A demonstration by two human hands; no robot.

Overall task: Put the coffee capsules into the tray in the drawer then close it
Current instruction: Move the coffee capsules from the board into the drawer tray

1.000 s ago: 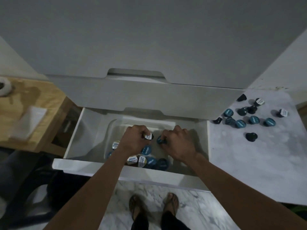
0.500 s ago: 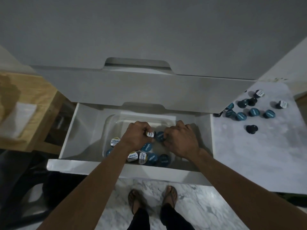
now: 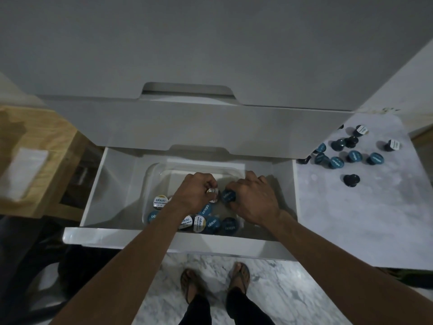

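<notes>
A white drawer (image 3: 117,184) stands pulled out, with a clear plastic tray (image 3: 153,174) inside it. Several teal and white-lidded coffee capsules (image 3: 212,225) lie in the tray's near half. Both fists hover over the tray. My left hand (image 3: 194,192) is closed on a white-lidded capsule (image 3: 212,191). My right hand (image 3: 253,198) is closed on a teal-lidded capsule (image 3: 227,196). The two held capsules are nearly touching. Several more capsules (image 3: 353,157) lie scattered on the marble counter (image 3: 351,226) to the right.
A shut drawer front (image 3: 187,127) with a cut-out handle overhangs the open drawer's back. A wooden table (image 3: 35,146) with a white cloth stands at the left. My sandalled feet (image 3: 215,282) are on the marble floor below the drawer front.
Both hands stay over the tray, each still holding its capsule. They have shifted only slightly, and the camera view has tilted a little.
</notes>
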